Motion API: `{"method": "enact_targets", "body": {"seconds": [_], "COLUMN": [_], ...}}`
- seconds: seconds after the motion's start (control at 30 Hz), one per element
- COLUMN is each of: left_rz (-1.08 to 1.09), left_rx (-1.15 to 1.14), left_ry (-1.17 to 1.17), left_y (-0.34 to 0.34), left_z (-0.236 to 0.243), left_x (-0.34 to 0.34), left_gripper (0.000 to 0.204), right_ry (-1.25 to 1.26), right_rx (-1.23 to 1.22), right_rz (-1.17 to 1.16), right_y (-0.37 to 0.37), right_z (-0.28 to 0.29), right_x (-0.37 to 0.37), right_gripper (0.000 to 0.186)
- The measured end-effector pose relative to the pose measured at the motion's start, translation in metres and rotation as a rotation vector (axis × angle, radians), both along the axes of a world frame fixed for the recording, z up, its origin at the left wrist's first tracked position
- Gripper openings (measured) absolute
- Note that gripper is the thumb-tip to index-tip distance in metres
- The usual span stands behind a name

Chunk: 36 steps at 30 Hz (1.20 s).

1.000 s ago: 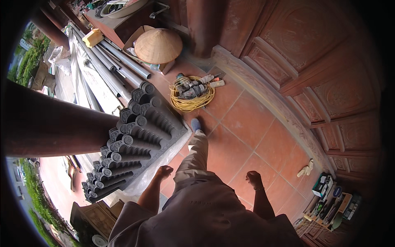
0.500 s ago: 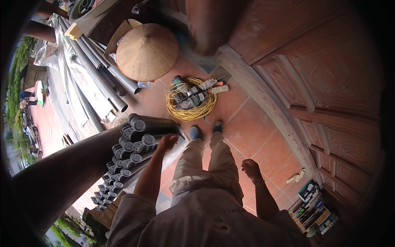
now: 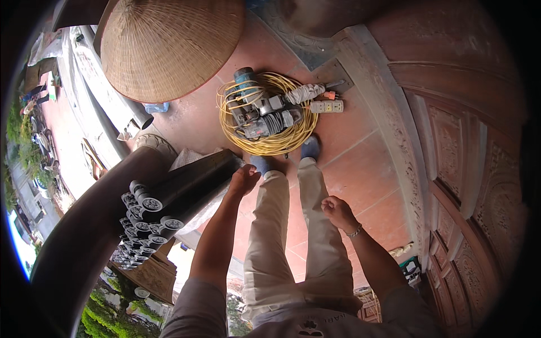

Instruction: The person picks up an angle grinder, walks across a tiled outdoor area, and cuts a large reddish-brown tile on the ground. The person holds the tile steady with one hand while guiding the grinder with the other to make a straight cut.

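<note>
My left hand (image 3: pixel 245 179), loosely closed and apparently empty, hangs above my left leg, beside stacked dark roof tiles (image 3: pixel 148 225) with ornamented round ends. My right hand (image 3: pixel 336 210) is empty over my right leg, fingers half bent and slightly apart. Just beyond my blue-grey slippers (image 3: pixel 310 148) lies a coiled yellow cable (image 3: pixel 270 146) holding several power tools (image 3: pixel 262 118), one teal, others grey and black, with a multi-socket strip (image 3: pixel 327 106) at its right. A conical straw hat (image 3: pixel 169 45) sits farther forward, to the left.
A dark round pillar (image 3: pixel 73 236) stands at my left, near long pipes and white sheeting (image 3: pixel 90 84). Carved wooden door panels (image 3: pixel 479 236) and a raised sill (image 3: pixel 389 141) run along my right. A distant person (image 3: pixel 32 96) appears outside at far left.
I have stepped forward, both feet now beside the cable coil. The view has moved closer to the tools and hat. My hands remain low and empty.
</note>
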<state>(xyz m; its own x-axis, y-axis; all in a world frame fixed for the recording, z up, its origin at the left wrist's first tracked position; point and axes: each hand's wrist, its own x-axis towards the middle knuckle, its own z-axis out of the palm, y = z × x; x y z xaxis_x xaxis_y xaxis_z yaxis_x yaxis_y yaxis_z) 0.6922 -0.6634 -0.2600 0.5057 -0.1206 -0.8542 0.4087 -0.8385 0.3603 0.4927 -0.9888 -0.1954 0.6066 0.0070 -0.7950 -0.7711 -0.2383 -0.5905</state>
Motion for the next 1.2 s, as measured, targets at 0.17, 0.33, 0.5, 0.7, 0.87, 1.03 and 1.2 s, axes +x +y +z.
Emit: {"method": "enact_targets", "body": {"seconds": [0.17,0.33,0.5,0.7,0.87,1.03,1.2], "left_rz": [-0.205,0.393,1.296,1.634,1.675,1.586,1.656], "left_rx": [0.058,0.15,0.265,-0.215,-0.34,-0.396,-0.97], "left_ry": [-0.388,-0.686,-0.312,0.2,0.165,0.19,0.271], "left_y": [-0.042,-0.057,-0.002,0.032,0.036,0.041,0.041], "left_z": [-0.09,-0.162,-0.218,-0.274,-0.309,-0.305,-0.291], "left_x": [0.027,0.045,0.011,-0.036,-0.049,-0.032,-0.019], "left_gripper": [0.051,0.054,0.084,0.128,0.114,0.096,0.084], "right_ry": [0.176,0.253,0.28,0.271,0.332,0.325,0.303], "right_rx": [0.046,0.033,0.082,0.138,0.123,0.133,0.087], "right_rz": [0.053,0.019,0.015,0.038,0.124,0.183,0.337], "right_y": [0.001,-0.001,-0.001,0.018,0.031,0.039,0.044], "right_z": [-0.081,-0.127,-0.168,-0.21,-0.232,-0.238,-0.245], "right_x": [0.002,0.002,0.009,0.016,0.021,0.024,0.022], "right_gripper": [0.022,0.021,0.019,0.018,0.018,0.018,0.016]}}
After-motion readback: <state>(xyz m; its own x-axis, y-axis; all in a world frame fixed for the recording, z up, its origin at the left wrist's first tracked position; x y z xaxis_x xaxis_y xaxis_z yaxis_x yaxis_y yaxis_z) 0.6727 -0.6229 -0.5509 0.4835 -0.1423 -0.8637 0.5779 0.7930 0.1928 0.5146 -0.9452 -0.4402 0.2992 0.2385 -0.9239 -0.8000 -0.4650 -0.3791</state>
